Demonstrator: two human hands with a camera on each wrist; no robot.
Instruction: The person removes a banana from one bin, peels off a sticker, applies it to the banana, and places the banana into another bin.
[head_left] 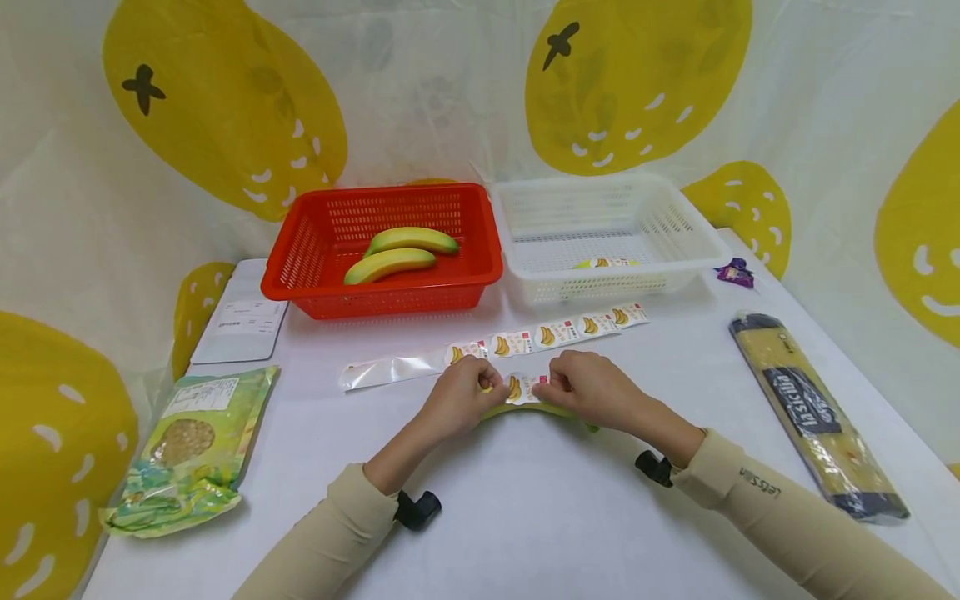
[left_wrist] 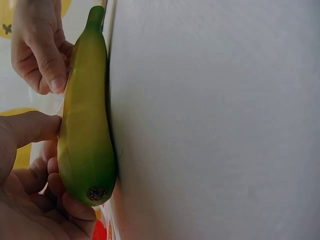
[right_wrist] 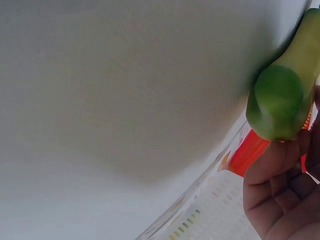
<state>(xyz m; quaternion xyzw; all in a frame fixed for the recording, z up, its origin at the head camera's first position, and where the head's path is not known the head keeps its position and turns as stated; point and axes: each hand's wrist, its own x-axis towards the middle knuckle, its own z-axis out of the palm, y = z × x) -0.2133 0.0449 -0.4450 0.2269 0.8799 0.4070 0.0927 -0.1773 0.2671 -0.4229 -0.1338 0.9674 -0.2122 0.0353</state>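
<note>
A yellow banana with green ends [left_wrist: 87, 115] lies crosswise on the table between both hands. A white sticker with a banana picture [head_left: 517, 387] is on its upper side. My left hand [head_left: 465, 396] holds the banana by its left end; in the left wrist view the thumb touches its top and curled fingers lie behind. My right hand [head_left: 596, 387] pinches the sticker's right end against the banana. In the right wrist view its fingers [right_wrist: 275, 165] are curled beside the banana's green tip. Beyond the hands lies a strip of the same stickers [head_left: 555, 335], its left part bare backing.
A red basket [head_left: 382, 302] with two bananas [head_left: 390, 265] stands at the back, beside a white basket [head_left: 600, 287] holding a stickered banana [head_left: 609, 262]. Left are a green food bag [head_left: 198, 450] and a pale flat slab [head_left: 243, 317]. Right are a pasta pack [head_left: 813, 412] and a purple wrapper [head_left: 735, 272].
</note>
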